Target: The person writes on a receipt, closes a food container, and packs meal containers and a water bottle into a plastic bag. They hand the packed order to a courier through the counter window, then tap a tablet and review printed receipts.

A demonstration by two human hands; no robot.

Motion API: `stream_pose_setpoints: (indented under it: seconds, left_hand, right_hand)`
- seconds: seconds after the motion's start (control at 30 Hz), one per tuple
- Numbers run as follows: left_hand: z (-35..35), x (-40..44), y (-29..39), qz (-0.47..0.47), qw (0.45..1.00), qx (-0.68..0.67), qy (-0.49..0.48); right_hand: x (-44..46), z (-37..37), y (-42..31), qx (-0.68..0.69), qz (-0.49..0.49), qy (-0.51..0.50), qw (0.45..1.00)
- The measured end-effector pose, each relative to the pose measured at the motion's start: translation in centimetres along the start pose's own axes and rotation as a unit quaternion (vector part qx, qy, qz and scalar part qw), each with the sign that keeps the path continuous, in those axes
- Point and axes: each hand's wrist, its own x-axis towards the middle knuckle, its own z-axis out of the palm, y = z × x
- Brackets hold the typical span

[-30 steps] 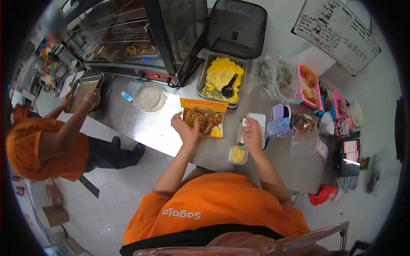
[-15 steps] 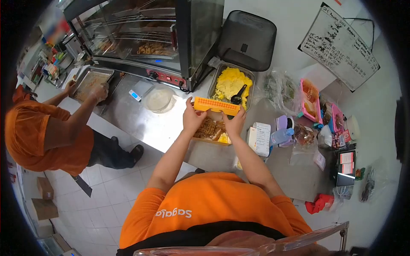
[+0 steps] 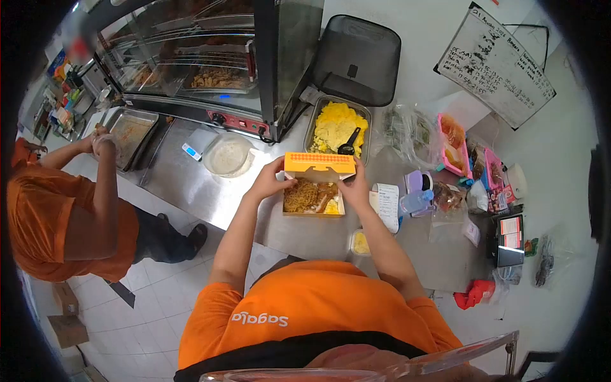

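In the head view, an orange cardboard food box (image 3: 344,212) sits on the steel counter with its patterned lid (image 3: 320,163) raised at the far side. Inside lie noodles (image 3: 301,199), a browned strip of food and a bit of yellow food (image 3: 331,206) at the right corner. My left hand (image 3: 270,181) grips the lid's left side, thumb turned inward over the box. On the right side, my right hand (image 3: 355,188) holds the lid between thumb and fingers. Just behind the box stands a metal tray of yellow food (image 3: 337,127) with a black scoop (image 3: 351,142) in it.
A glass warming cabinet (image 3: 238,118) stands at the back left, near a round tub (image 3: 227,155) and a small scale (image 3: 193,151). Paper slips (image 3: 386,205), a bottle (image 3: 417,202) and a small yellow-filled cup (image 3: 360,242) lie rightward. A co-worker (image 3: 70,210) stands left beside a tray (image 3: 132,137).
My hands have drawn apart and the lid has tilted further back, showing more of the box's contents. The co-worker's hands have come together, away from the tray.
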Motion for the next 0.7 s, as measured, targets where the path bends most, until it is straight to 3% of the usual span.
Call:
stream_pose_setpoints:
  seconds: [0.03, 0.1, 0.13, 0.23, 0.53, 0.63, 0.7]
  left_hand:
    - [-0.1, 0.2, -0.5, 0.014, 1.0, -0.005, -0.015]
    - [0.0, 0.5, -1.4, -0.072, 0.988, -0.109, -0.087]
    - [0.1, 0.6, -1.8, -0.115, 0.972, -0.162, -0.123]
    - [1.0, 0.8, -4.0, -0.147, 0.957, -0.218, -0.124]
    - [3.4, 0.0, -5.3, -0.229, 0.948, -0.219, -0.001]
    - [4.1, -0.4, -4.4, -0.275, 0.927, -0.248, 0.059]
    - [4.2, -0.6, -4.6, -0.315, 0.927, -0.195, 0.06]
  right_hand:
    - [0.4, -0.1, 0.9, -0.025, -0.006, -0.034, 0.999]
    - [1.2, -0.8, 2.5, -0.074, -0.019, -0.104, 0.992]
    - [1.3, -1.0, 3.2, 0.032, 0.024, -0.175, 0.984]
    - [1.0, -1.9, 3.8, 0.044, 0.053, -0.22, 0.973]
    - [0.8, 2.2, 8.3, 0.13, 0.051, -0.131, 0.981]
    - [0.6, 3.0, 8.7, -0.023, 0.16, -0.146, 0.976]
    - [-0.2, 3.6, 8.5, -0.003, 0.129, -0.121, 0.984]
